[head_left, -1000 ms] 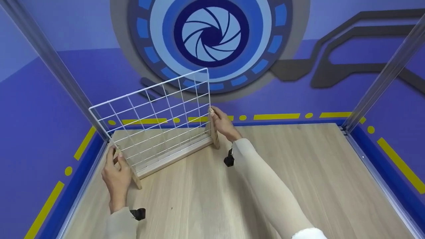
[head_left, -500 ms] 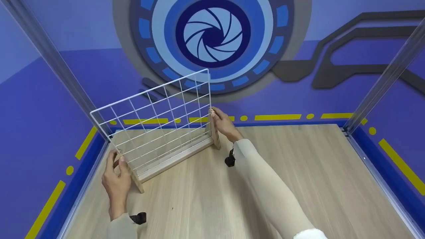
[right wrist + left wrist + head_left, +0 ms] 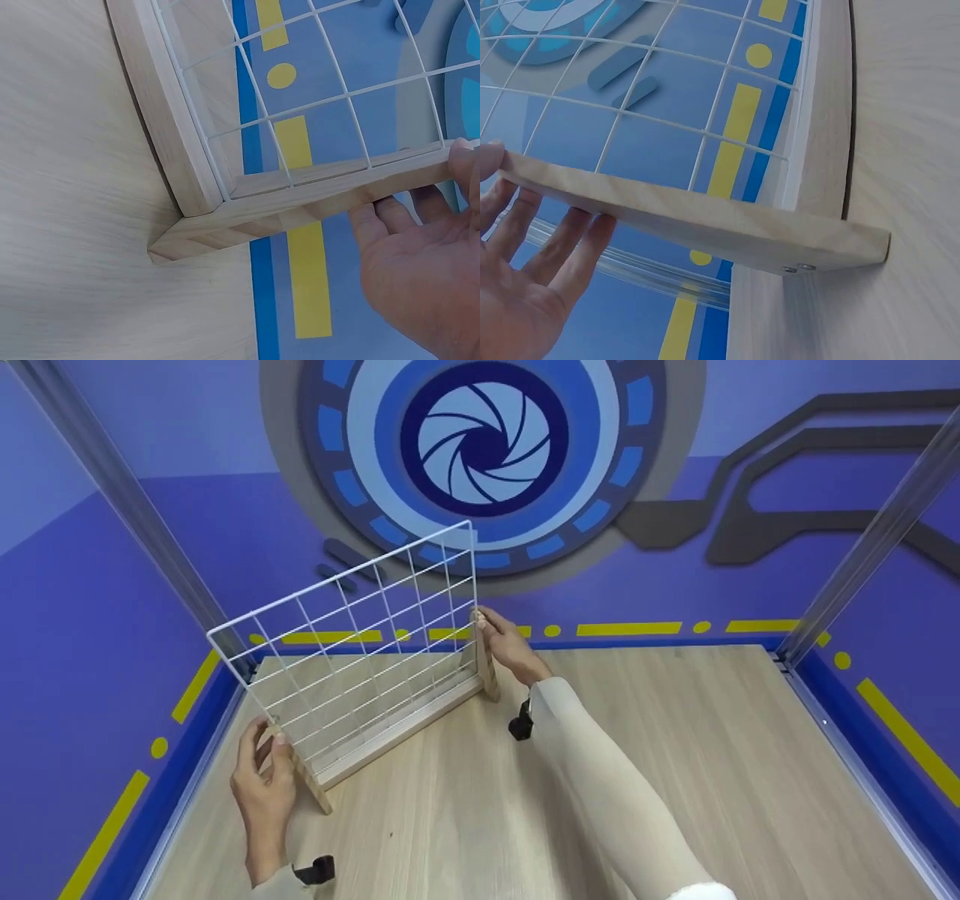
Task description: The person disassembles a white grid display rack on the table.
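A rack with a white wire grid point(image 3: 340, 577) and a wooden base bar point(image 3: 401, 736) stands on the left half of the table, its left end nearer me than its right. My left hand point(image 3: 262, 791) pinches the upper part of the left wooden side piece point(image 3: 697, 214), thumb on one face and fingertips on the other. Two small screw heads point(image 3: 799, 268) show low on that piece. At the far end, my right hand point(image 3: 511, 649) grips the right wooden side piece point(image 3: 289, 210) near its top. Both side pieces reach down to the tabletop.
The wood-grain tabletop point(image 3: 675, 750) is bounded by blue printed walls point(image 3: 750, 592) at the back and sides. Metal posts point(image 3: 862, 562) rise at both back corners. A black wrist device point(image 3: 520, 724) sits by the right cuff, another point(image 3: 319, 870) by the left.
The rack's left end has swung toward me and slightly right, with my left hand moving along with it. Its right end and my right hand have stayed nearly in place.
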### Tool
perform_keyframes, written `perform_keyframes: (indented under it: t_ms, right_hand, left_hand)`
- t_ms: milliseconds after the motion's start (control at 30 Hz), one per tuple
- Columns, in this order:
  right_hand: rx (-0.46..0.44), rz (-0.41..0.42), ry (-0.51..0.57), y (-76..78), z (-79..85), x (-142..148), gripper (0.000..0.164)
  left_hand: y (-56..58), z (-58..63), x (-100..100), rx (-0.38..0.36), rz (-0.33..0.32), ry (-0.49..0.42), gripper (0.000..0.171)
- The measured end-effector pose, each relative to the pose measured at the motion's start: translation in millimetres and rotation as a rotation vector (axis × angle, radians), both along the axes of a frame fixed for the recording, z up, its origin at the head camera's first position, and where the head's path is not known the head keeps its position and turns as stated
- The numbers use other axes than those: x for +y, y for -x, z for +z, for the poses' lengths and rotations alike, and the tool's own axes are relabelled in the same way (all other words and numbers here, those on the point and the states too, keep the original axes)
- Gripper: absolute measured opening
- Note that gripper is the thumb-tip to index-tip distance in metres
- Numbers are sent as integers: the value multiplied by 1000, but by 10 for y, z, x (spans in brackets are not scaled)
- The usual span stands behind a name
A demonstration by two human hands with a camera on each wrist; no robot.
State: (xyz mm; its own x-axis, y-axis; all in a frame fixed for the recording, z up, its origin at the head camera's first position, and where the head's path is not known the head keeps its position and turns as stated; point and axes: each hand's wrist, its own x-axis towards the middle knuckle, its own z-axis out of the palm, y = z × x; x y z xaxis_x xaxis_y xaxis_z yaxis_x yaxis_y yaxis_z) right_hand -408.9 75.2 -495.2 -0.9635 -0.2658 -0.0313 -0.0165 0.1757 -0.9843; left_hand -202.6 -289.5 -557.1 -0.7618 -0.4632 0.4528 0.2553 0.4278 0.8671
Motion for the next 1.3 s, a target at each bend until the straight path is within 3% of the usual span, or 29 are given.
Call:
perform_keyframes:
  t_ms: [333,667,833,1300]
  right_hand:
    - [-22,30,14,-33,-11,-44,52]
    - [-12,56,16,52,11,-30,53]
    - [-34,27,27,106,11,-31,51]
    - [-47,29,26,266,47,-129,52]
  left_hand:
    - [-141,-1,20,14,20,-2,45]
    - [-104,-15,24,50,-5,20,47]
    - [-88,-50,60,77,-37,4,47]
    - [-72,-28,133,80,-9,-4,45]
